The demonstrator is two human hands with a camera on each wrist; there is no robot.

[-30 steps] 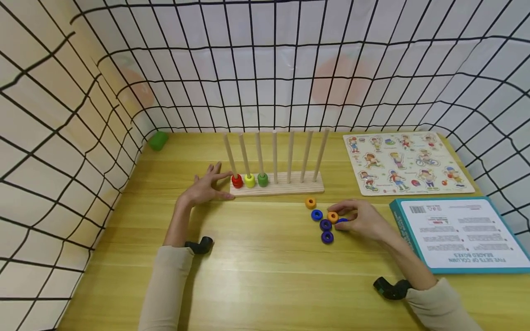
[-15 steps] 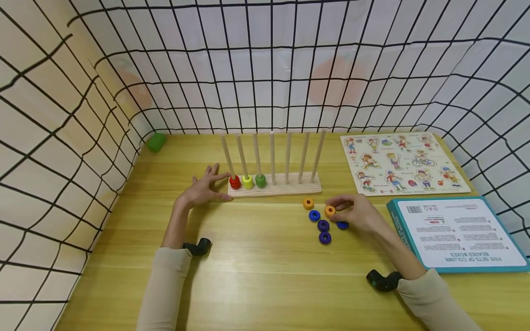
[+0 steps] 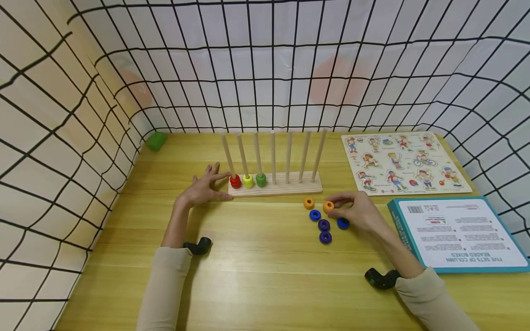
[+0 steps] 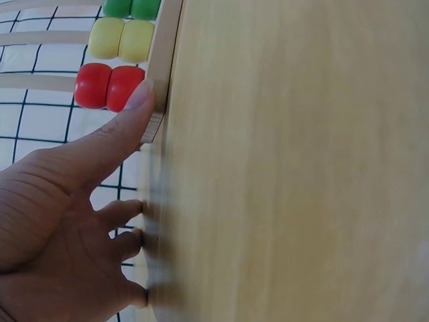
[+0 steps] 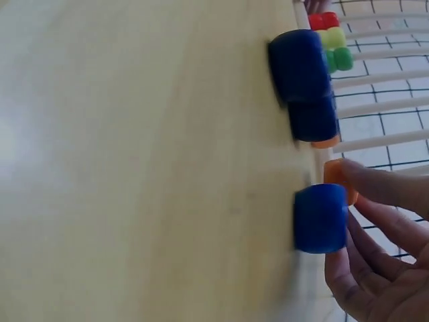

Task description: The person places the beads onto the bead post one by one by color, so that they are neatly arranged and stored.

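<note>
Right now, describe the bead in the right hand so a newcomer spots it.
Find the wooden peg rack on the table. Near its right end is the right hand. It pinches the orange bead; the second orange bead lies untouched.

Bright head view, soft glare on tabletop (image 3: 232, 285); right wrist view dimmer, blue bead (image 5: 320, 219) blurred

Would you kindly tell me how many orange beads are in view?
2: one orange bead pinched in the right hand, the other orange bead on the table, just in front of the right end of the wooden peg rack.
</note>
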